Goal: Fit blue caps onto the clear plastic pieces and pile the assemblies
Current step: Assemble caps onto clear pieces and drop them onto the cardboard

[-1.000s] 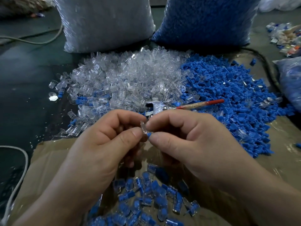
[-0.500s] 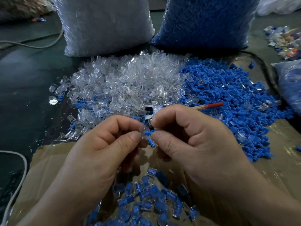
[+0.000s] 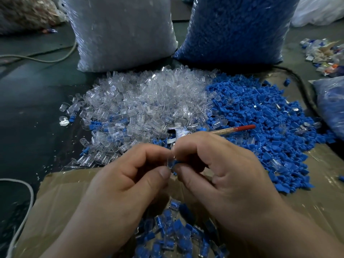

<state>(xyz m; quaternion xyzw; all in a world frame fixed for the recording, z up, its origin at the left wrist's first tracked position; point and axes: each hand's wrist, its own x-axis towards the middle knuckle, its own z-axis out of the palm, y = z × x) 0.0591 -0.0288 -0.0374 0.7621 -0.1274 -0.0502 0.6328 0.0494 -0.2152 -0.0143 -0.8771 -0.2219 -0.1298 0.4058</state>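
Observation:
My left hand pinches a small clear plastic piece between thumb and forefinger. My right hand pinches a blue cap and holds it against that piece; the two touch at the fingertips. Beyond the hands lies a heap of loose clear pieces, and to its right a heap of blue caps. Below my hands, on brown cardboard, sits a pile of finished assemblies, clear with blue inside.
A metal tool with a red-tipped handle lies between the two heaps. Two big sacks stand behind: a clear-filled sack and a blue-filled sack. Another bag is at the right edge. A white cable runs at lower left.
My hands stay together at the same spot; the blue cap has gone deeper between the fingertips against the clear piece. The view shifted slightly.

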